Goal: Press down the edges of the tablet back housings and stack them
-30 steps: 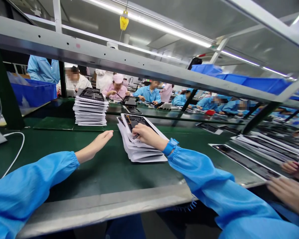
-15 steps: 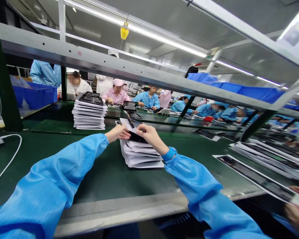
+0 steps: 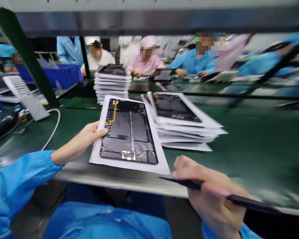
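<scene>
My left hand (image 3: 89,137) grips the left edge of a black tablet housing (image 3: 124,129) and the white sheet (image 3: 161,166) under it, thumb on top. The housing shows an orange flex cable and a small board at its near end. At the lower right, my right hand (image 3: 209,189) is closed around a thin black pointed tool (image 3: 254,204), its tip pointing left toward the sheet's near right corner. Behind the housing, to the right, stands a stack of housings and white sheets (image 3: 189,132).
A taller stack (image 3: 112,86) stands farther back. On the left are a blue bin (image 3: 64,76), a green post (image 3: 27,56), a white stand (image 3: 30,99) and a white cable (image 3: 57,126). A metal beam (image 3: 149,21) crosses above. Several people sit across the green table (image 3: 251,159).
The view has turned left and down. A housing on its sheet is now in my left hand, near the table's front edge. My right hand has moved off the stack and shows the black tool.
</scene>
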`<state>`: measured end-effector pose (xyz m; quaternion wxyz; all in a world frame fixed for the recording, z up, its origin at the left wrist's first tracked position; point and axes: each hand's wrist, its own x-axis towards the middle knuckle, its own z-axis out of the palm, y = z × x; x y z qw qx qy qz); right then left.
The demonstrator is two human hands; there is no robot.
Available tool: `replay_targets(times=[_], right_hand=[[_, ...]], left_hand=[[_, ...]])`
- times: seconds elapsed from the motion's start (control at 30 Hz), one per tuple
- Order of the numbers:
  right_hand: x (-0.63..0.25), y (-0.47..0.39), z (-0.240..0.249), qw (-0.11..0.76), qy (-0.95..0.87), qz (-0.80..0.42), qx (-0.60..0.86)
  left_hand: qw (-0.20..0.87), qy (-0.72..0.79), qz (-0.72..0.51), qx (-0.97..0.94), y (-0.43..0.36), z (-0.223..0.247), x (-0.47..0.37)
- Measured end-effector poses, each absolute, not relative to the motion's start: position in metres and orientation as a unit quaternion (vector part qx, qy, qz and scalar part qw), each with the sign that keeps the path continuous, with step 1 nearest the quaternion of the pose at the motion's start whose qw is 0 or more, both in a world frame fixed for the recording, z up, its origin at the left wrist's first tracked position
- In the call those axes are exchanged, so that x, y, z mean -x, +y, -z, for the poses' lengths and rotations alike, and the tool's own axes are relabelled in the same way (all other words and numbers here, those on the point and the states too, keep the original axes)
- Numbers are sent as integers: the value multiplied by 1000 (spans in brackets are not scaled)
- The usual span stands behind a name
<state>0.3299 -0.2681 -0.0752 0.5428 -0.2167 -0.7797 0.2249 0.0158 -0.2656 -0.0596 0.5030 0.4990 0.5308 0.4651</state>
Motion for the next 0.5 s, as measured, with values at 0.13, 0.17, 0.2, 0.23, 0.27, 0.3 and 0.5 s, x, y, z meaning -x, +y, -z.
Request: replay_targets(times=[0.13,0.17,0.2,0.23,0.27,0.3,0.5], right_hand=[[-279,-289,104,518,-745,-357,222],[-266,-292,109,503,-752,-361,228],[-255,-296,114,486,-763,-361,227],[-244,-299,118,470,-776,-359,219],[-236,-301,121,458,-790,-350,208],[-229,-304,124,449,-805,-334,195],[-208,-309,138,417,-874,-181,174]], left_hand=[[446,605,-408,-518,-294,95,9],[441,614,-390,-526,-294,102,13],[446,619,-375,-526,-295,106,17],[451,622,-359,-530,-295,107,21],[440,626,-340,-546,-296,106,24],[401,637,-314,-579,-299,104,27],[14,590,-182,-786,-324,98,31]])
